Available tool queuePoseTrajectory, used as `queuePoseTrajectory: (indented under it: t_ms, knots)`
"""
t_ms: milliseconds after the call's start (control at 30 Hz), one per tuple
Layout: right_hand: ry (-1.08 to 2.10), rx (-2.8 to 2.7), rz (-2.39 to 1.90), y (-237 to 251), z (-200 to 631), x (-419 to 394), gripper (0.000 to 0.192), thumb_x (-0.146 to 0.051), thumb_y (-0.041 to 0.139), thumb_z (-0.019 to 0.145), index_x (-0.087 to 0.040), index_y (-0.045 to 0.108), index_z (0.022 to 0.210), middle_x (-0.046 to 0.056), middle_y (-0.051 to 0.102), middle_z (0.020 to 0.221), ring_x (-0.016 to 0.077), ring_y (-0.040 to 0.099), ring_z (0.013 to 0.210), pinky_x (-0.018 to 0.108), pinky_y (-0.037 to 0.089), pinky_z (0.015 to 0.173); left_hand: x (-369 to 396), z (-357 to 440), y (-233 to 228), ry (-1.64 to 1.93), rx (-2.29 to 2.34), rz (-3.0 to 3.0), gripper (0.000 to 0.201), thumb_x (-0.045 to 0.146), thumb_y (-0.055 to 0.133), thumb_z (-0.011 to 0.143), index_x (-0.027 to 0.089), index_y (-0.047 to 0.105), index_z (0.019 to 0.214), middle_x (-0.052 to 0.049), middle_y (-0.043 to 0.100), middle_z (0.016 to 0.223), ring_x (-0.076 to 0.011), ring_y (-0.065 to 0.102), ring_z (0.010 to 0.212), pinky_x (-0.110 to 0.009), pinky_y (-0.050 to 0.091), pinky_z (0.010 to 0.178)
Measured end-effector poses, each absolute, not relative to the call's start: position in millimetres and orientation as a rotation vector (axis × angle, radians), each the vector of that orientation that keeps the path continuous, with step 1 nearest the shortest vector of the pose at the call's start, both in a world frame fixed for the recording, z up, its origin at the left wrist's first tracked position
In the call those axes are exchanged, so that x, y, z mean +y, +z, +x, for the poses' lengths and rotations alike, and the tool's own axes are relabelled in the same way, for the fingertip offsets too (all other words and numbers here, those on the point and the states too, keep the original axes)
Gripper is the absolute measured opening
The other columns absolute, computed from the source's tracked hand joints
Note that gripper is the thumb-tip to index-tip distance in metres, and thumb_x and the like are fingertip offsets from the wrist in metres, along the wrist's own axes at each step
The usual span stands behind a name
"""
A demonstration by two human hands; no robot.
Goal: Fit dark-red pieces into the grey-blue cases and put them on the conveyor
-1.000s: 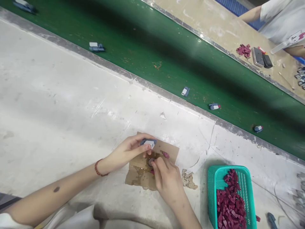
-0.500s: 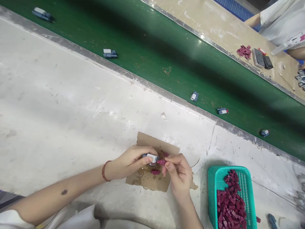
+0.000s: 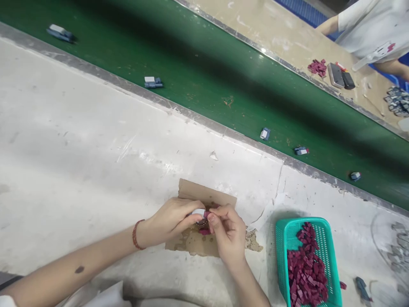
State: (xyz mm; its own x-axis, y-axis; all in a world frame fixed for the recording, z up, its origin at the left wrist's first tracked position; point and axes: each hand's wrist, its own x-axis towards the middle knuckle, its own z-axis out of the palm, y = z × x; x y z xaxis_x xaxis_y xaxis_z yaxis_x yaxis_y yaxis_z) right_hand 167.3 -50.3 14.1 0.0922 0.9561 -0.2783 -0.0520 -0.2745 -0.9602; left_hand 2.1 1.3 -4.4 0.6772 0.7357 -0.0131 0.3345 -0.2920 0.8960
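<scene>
White worktable (image 3: 79,149) beside green conveyor belt (image 3: 204,68) carrying small blue-grey parts (image 3: 153,82). Teal basket (image 3: 284,238) of maroon pieces (image 3: 306,268) at right. Cardboard scrap (image 3: 204,196) under both hands. Left hand (image 3: 171,219) pinching white-and-blue part (image 3: 198,212); right hand (image 3: 226,232) fingertips closed on maroon piece (image 3: 207,214), touching that part.

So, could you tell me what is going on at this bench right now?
A person works with both hands over a scrap of cardboard on the white bench. The left hand holds a small white and blue part, and the right hand pinches a small dark red piece against it. A teal basket of dark red pieces sits to the right. Similar blue and white parts lie on the green conveyor belt behind.
</scene>
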Motion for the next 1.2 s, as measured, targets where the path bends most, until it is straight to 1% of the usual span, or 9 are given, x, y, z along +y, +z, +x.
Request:
queuePoseTrajectory:
  t_ms: [167, 267, 400, 500, 667, 800, 900, 1000, 1200]
  knots:
    - [1.349, -0.871, -1.478, 15, 171, -55, 0.023, -0.041, 0.065, 0.084, -0.019, 0.064, 0.077, -0.003, 0.058, 0.057, 0.0110, 0.052, 0.049, 0.023, 0.044, 0.049, 8, 8, 9, 0.446, 0.786, 2.003, 0.049, 0.041, 0.022, 0.104, 0.018, 0.057, 0.078, -0.002, 0.065, 0.065, -0.0149, 0.059, 0.055, -0.023, 0.041, 0.052]
    - [1.212, -0.915, -1.523, 21, 181, -58, 0.017, -0.036, 0.065, 0.084, -0.019, 0.068, 0.084, -0.002, 0.062, 0.062, 0.0120, 0.055, 0.053, 0.024, 0.046, 0.053, 29, 19, 23, 0.341, 0.666, 2.028, 0.045, 0.042, 0.028, 0.102, 0.018, 0.061, 0.083, -0.003, 0.068, 0.075, -0.0170, 0.063, 0.067, -0.024, 0.044, 0.060]
    - [0.891, -1.077, -1.684, 40, 216, -74, 0.019, -0.029, 0.057, 0.090, -0.021, 0.069, 0.102, 0.000, 0.067, 0.072, 0.0145, 0.062, 0.064, 0.025, 0.049, 0.060, 84, 45, 27, 0.364, 0.713, 2.069, 0.033, 0.044, 0.045, 0.096, 0.020, 0.063, 0.107, -0.005, 0.071, 0.099, -0.0225, 0.064, 0.087, -0.030, 0.048, 0.076]
    - [0.509, -1.168, -1.941, 53, 261, -98, 0.017, -0.026, 0.053, 0.092, -0.022, 0.069, 0.095, 0.005, 0.070, 0.087, 0.0193, 0.065, 0.080, 0.031, 0.051, 0.071, 133, 70, 17, 0.543, 0.887, 2.154, 0.029, 0.037, 0.054, 0.091, 0.017, 0.062, 0.110, -0.003, 0.067, 0.107, -0.0235, 0.058, 0.097, -0.033, 0.046, 0.087]
    - [0.207, -1.417, -2.334, 50, 334, -132, 0.023, -0.023, 0.047, 0.091, -0.023, 0.067, 0.103, 0.010, 0.066, 0.102, 0.0272, 0.062, 0.096, 0.043, 0.050, 0.083, 184, 110, 1, 0.635, 0.984, 2.250, 0.030, 0.022, 0.047, 0.094, 0.008, 0.055, 0.119, -0.003, 0.060, 0.117, -0.0255, 0.045, 0.119, -0.040, 0.030, 0.109]
    - [0.144, -1.687, -2.368, 34, 358, -137, 0.030, -0.018, 0.041, 0.092, -0.023, 0.068, 0.103, 0.011, 0.065, 0.102, 0.0265, 0.063, 0.091, 0.042, 0.052, 0.078, 186, 154, -3, 0.629, 0.855, 2.388, 0.036, 0.011, 0.047, 0.091, 0.006, 0.053, 0.126, -0.013, 0.048, 0.140, -0.0301, 0.031, 0.135, -0.045, 0.019, 0.115]
    - [0.129, -1.725, -2.363, 29, 362, -135, 0.028, -0.022, 0.040, 0.095, -0.021, 0.068, 0.095, 0.012, 0.066, 0.099, 0.0273, 0.063, 0.088, 0.043, 0.052, 0.077, 183, 192, -5, 0.569, 0.699, 2.489, 0.046, 0.000, 0.047, 0.085, 0.011, 0.055, 0.129, -0.015, 0.042, 0.147, -0.0298, 0.032, 0.136, -0.046, 0.025, 0.111]
    - [0.192, -1.622, -2.313, 33, 362, -135, 0.027, -0.031, 0.044, 0.095, -0.021, 0.068, 0.088, 0.011, 0.067, 0.094, 0.0275, 0.064, 0.086, 0.043, 0.052, 0.077, 182, 225, -6, 0.493, 0.600, 2.538, 0.047, -0.001, 0.048, 0.084, 0.015, 0.058, 0.127, -0.016, 0.050, 0.141, -0.0310, 0.042, 0.128, -0.046, 0.035, 0.101]
    - [0.535, -1.041, -2.097, 49, 343, -137, 0.022, -0.041, 0.063, 0.087, -0.020, 0.067, 0.088, 0.007, 0.071, 0.082, 0.0216, 0.067, 0.071, 0.034, 0.055, 0.066, 182, 251, -5, 0.478, 0.586, 2.488, 0.027, 0.000, 0.045, 0.086, 0.005, 0.065, 0.103, -0.023, 0.060, 0.117, -0.0334, 0.051, 0.114, -0.045, 0.037, 0.093]
